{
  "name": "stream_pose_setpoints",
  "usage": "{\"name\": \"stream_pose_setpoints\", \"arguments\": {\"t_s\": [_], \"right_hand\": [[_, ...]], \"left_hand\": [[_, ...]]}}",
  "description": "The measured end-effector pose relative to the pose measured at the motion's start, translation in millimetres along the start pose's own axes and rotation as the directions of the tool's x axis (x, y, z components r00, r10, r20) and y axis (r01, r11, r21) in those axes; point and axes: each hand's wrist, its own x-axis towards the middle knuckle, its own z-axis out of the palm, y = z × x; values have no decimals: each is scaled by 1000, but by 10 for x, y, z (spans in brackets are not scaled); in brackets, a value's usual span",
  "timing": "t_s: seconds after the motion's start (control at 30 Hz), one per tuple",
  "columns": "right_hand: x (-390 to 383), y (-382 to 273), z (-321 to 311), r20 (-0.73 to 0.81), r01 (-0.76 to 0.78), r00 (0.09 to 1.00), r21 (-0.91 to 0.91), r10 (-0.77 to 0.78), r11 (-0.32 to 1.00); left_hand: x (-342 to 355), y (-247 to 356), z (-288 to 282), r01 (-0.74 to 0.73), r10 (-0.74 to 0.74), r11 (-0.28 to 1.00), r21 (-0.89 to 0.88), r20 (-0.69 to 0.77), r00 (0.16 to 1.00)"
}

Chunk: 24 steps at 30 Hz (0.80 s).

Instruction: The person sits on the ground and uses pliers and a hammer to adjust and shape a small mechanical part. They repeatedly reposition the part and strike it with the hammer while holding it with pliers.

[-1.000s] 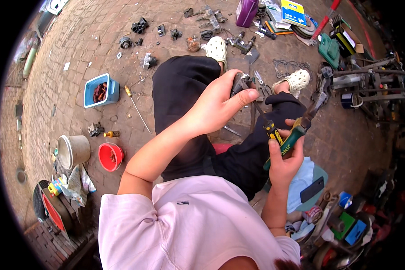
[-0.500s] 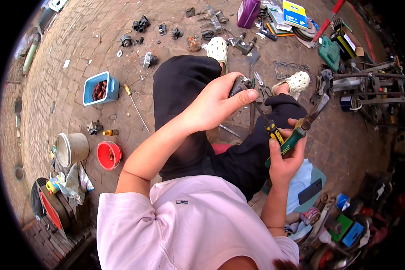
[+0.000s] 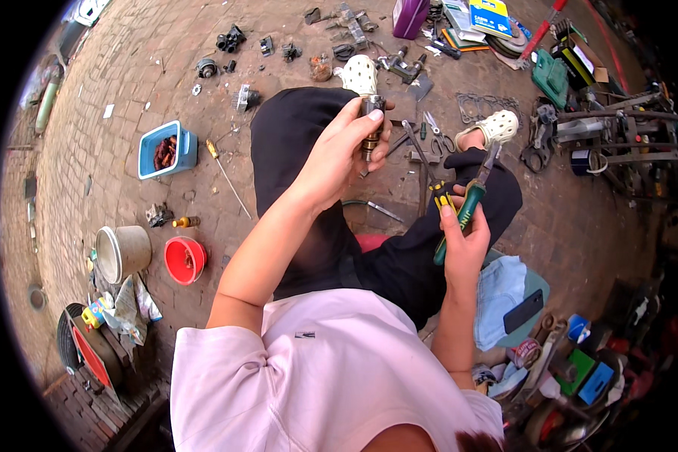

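Note:
Raised over my left thigh, my left hand [image 3: 331, 162] is closed round a dark cylindrical metal part [image 3: 372, 124], which stands roughly upright with its narrower end down. My right hand [image 3: 468, 248], above the right thigh, grips two tools together. One is a screwdriver with a yellow-and-black handle [image 3: 442, 197], its shaft pointing up and left toward the metal part without touching it. The other is a pair of green-handled pliers [image 3: 471, 202], jaws pointing up and right. Scissors [image 3: 441, 142] lie on the ground between my feet.
Left on the brick ground are a blue tub [image 3: 181, 154] with dark red pieces, a long screwdriver [image 3: 226, 177], a white bucket [image 3: 132, 252] and a red bowl [image 3: 185, 260]. Metal parts [image 3: 231, 39] lie ahead. Tools crowd the right; a phone [image 3: 523, 311] rests on blue cloth [image 3: 499, 290].
My left hand has moved left and turned, bringing the metal part upright and into clearer view. My right hand has shifted slightly left, and its pliers and screwdriver now point more steeply upward.

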Motion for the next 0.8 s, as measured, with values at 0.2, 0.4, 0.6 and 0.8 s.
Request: {"name": "stream_pose_setpoints", "arguments": {"t_s": [0.2,0.4,0.6,0.8], "right_hand": [[17,31,-17,121,178,982,-332,-146,926],[-120,-370,21,359,138,923,22,-136,990],[-209,-435,82,454,135,878,73,-153,988],[-244,-418,99,436,176,888,-26,-148,984]], "left_hand": [[-137,38,37,-206,147,835,510,154,977],[-125,82,48,-425,321,540,727,289,902],[-149,84,112,-449,369,478,755,291,883],[-169,113,159,-461,411,354,813,307,858]]}}
